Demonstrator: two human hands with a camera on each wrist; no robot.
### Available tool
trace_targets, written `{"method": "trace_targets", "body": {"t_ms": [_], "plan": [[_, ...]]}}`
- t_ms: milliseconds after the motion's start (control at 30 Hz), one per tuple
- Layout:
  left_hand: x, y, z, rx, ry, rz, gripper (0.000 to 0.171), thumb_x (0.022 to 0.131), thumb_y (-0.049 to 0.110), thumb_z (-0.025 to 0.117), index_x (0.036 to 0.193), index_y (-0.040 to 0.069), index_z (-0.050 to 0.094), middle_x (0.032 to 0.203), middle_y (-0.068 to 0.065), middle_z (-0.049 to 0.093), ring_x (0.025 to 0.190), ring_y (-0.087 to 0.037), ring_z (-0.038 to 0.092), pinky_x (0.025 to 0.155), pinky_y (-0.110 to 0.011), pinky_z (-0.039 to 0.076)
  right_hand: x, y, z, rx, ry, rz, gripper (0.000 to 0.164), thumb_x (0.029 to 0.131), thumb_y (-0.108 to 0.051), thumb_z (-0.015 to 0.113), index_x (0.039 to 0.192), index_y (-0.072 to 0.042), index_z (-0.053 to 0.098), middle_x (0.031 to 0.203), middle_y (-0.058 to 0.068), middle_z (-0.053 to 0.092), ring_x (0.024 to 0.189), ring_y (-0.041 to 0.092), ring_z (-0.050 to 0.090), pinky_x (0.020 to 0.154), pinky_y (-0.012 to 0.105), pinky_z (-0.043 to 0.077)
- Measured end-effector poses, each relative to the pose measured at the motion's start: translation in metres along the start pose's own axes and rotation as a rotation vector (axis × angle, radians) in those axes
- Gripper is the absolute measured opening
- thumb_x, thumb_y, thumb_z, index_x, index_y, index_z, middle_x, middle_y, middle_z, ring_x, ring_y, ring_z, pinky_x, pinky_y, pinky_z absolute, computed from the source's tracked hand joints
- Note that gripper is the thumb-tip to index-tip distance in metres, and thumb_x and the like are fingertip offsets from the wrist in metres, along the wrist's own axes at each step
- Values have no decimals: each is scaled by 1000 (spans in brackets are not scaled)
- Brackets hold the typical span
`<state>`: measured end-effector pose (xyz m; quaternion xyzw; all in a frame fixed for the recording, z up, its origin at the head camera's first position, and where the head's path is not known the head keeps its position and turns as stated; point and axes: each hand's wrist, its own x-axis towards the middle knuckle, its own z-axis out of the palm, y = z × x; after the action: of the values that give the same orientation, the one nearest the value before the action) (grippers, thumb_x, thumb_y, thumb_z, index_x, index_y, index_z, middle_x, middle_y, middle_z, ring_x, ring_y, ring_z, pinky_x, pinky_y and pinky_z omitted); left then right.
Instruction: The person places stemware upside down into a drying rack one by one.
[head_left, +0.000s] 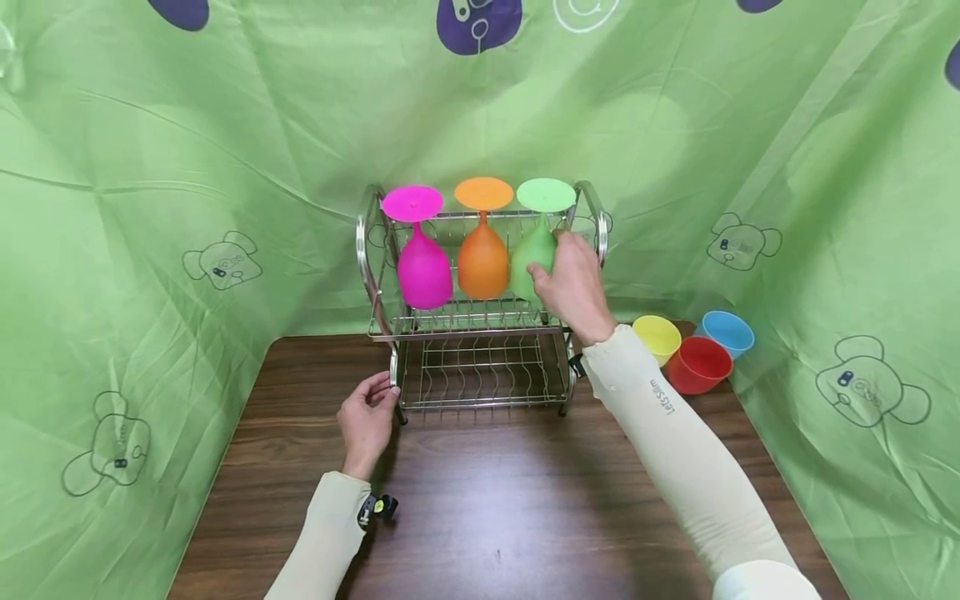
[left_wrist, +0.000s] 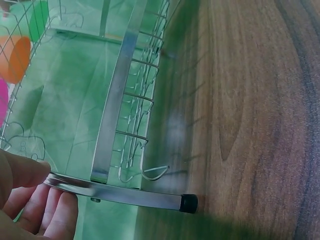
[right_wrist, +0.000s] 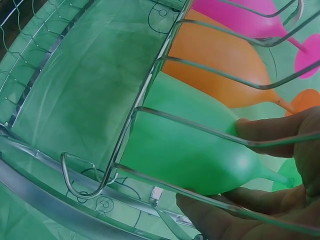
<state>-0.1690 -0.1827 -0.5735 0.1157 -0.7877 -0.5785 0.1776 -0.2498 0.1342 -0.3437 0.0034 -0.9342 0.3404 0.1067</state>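
A two-tier metal dish rack (head_left: 480,332) stands at the back of the table. On its upper tier three plastic goblets stand upside down in a row: pink (head_left: 425,271), orange (head_left: 483,262) and green (head_left: 531,254). My right hand (head_left: 575,283) grips the green goblet's bowl, thumb on one side and fingers on the other, as the right wrist view shows behind the wires. Low at the rack's left side, my left hand (head_left: 367,421) pinches the curved metal leg (left_wrist: 75,184) between thumb and fingers.
To the rack's right, close to the cloth wall, stand a yellow cup (head_left: 657,337), a red cup (head_left: 699,365) and a blue cup (head_left: 726,333). Green printed cloth (head_left: 315,150) surrounds the wooden table (head_left: 480,500) at the back and sides.
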Motion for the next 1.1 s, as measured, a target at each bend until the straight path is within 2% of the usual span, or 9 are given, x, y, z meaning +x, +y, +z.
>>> {"method": "trace_targets", "body": {"t_ms": [100,300,433,600,667,833,900,1100], "plan": [[0,1,-1,9,-1,-2,28,91,2,79,119,6,78,109,-16,80,97,-29,77,76,-5,56,-1,-1,-1,1,2,0,73,96,-20,78,154,6,42,144,26,55,131,41,56,111,55,53],[0,2,-1,31,-4,-5,28,92,3,79,119,5,78,110,-16,80,97,-29,78,75,-4,55,-9,-2,-6,-2,19,-27,73,96,-20,78,154,8,43,145,26,54,131,41,54,113,54,52],[-1,4,-1,31,-9,1,28,92,1,79,119,4,77,111,-17,80,97,-30,77,74,-3,54,-21,-3,-14,27,20,-59,76,96,-24,78,157,3,42,149,23,53,135,39,53,116,53,48],[0,4,-1,36,-21,8,28,93,2,78,120,5,76,112,-16,79,96,-28,77,74,-3,54,-41,-1,-30,81,70,-127,72,95,-26,79,156,-2,48,145,19,61,122,36,60,108,51,51],[0,4,-1,37,-20,3,28,93,3,78,120,5,76,111,-16,79,94,-24,77,74,-4,54,-49,2,-35,95,110,-160,67,94,-25,80,152,-4,54,141,17,64,111,35,62,100,50,52],[1,2,-2,43,-14,-7,28,93,2,78,121,7,76,111,-16,79,92,-19,76,74,-4,53,-67,14,-48,158,186,-187,61,92,-22,82,147,-7,60,140,13,66,117,32,66,104,46,58],[1,2,-2,45,-15,-8,28,93,2,78,121,7,76,111,-16,79,92,-21,76,74,-4,53,-76,20,-54,176,205,-176,61,92,-23,82,147,-8,61,143,11,65,127,31,65,108,46,58],[-1,2,0,27,-17,-1,28,93,3,79,120,7,76,110,-14,80,90,-17,75,75,-5,54,-104,49,-76,197,276,-115,63,90,-23,85,146,-10,62,144,9,65,134,25,62,112,40,55]]}}
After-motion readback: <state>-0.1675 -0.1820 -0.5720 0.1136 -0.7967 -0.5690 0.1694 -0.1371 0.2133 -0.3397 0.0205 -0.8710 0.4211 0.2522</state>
